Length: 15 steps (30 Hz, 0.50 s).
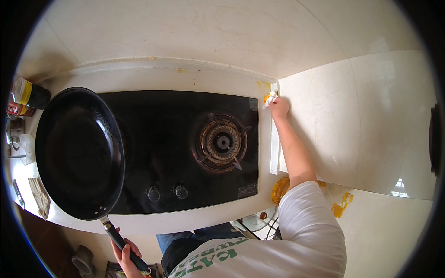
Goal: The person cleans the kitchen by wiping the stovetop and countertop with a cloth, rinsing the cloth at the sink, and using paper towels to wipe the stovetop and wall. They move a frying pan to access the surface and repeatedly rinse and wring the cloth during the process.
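Note:
My left hand [125, 255] grips the black handle [121, 241] of a large black frying pan [78, 153]. The pan covers the left end of the black glass gas hob [163, 139]; I cannot tell whether it rests there or is held above. My right hand [279, 108] reaches to the back right corner of the counter, pinching a crumpled white tissue [269, 98] stained orange. The tissue is at the white ledge along the side wall. Yellow-orange smears [263, 85] mark the counter just behind it.
A bare burner [223, 142] with a metal pan support is on the hob's right side; two knobs [167, 193] sit at the front. Bottles and jars [26, 93] line the left end. A folded cloth-like item [39, 196] lies by the pan. Tiled walls [323, 114] bound the back and right.

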Tool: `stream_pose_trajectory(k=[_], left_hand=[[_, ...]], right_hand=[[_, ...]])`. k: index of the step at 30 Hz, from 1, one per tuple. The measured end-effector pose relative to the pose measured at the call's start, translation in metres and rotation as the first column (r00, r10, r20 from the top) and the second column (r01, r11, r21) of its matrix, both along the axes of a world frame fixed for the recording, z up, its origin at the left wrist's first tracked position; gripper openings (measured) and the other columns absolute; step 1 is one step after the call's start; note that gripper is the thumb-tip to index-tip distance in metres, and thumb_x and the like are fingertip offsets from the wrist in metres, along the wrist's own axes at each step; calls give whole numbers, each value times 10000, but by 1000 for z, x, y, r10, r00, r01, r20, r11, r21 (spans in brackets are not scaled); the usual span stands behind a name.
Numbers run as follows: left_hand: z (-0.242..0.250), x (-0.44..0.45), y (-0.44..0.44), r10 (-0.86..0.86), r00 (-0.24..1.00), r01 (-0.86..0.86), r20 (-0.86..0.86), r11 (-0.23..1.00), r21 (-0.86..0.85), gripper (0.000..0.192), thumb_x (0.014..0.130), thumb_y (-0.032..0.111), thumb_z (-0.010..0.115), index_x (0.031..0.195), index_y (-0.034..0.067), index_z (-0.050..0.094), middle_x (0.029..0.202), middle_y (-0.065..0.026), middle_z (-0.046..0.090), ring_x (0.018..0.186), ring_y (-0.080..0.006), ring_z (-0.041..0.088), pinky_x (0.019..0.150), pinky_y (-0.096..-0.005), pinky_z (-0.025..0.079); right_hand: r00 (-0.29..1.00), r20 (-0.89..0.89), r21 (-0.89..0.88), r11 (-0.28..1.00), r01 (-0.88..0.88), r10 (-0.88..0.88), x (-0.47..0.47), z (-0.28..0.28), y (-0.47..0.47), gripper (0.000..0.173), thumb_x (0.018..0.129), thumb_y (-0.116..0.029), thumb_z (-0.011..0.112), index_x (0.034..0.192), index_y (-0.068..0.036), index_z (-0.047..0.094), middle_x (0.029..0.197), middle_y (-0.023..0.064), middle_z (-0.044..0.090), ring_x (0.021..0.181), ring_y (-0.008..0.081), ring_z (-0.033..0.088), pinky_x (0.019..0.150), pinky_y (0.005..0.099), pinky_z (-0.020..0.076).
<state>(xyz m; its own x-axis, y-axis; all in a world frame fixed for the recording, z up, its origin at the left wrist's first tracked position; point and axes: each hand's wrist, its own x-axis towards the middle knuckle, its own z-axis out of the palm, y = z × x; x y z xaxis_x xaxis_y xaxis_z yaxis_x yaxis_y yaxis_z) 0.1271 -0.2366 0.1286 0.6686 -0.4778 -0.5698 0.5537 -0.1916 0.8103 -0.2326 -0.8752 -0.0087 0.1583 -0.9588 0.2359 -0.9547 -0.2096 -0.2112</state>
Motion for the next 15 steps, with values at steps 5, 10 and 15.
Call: stream_pose_trajectory(k=[5,10,15], left_hand=[[3,-1,-2,9,1000,-9,-6,999,32,619,849,186,573,1387,13,320,590,-47,438,443,-116,466,379,-224,403],[6,-1,-5,16,1000,-15,-14,998,54,611,851,190,573,1383,22,326,587,-46,435,441,-117,465,376,-228,401],[6,-1,-3,7,1000,-6,-5,998,59,603,846,188,569,1376,24,333,587,-48,437,439,-117,464,378,-226,406]], right_hand=[[992,129,64,998,3,-11,12,13,22,97,742,-66,697,812,-6,667,769,113,690,710,221,670,685,327,508],[940,337,43,998,41,-53,21,9,47,119,776,2,682,884,7,633,810,119,701,761,193,685,729,297,520],[934,343,-54,991,122,-96,37,-2,45,123,758,-28,697,857,-21,624,776,116,684,715,255,671,687,359,514]])
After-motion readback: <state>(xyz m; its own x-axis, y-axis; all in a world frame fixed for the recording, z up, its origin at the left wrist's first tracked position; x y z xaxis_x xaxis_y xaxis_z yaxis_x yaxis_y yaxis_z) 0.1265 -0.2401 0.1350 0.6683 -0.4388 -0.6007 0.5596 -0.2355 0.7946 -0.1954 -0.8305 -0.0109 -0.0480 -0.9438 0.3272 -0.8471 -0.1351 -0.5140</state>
